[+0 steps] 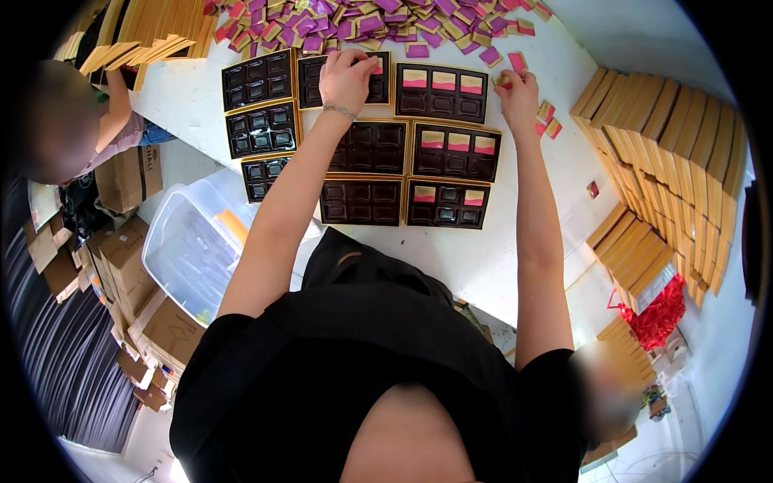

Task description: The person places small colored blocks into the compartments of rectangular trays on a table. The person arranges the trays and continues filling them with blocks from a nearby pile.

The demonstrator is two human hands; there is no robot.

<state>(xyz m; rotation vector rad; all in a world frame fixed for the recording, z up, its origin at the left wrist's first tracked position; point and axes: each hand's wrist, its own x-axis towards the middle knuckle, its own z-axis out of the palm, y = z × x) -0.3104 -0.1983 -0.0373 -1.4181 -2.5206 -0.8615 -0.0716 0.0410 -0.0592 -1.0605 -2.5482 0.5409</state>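
Probably for reach, gold-edged black six-compartment trays (363, 201) sit grouped on the white surface (555, 177); left hand (346, 80) pinches a small pink packet (377, 69) over the top-middle tray (379, 92); right hand (520, 97) pinches a gold packet (503, 81) beside the top-right tray (441, 103).

The white table (463, 266) is being viewed from above its near edge by 1 head-worn fisheye camera, the left of 2 side by side. The lens is being aimed steeply down at the table. The wearer's torso (322, 346) is being caught closest, before the table, and straight edges are being bent around it.
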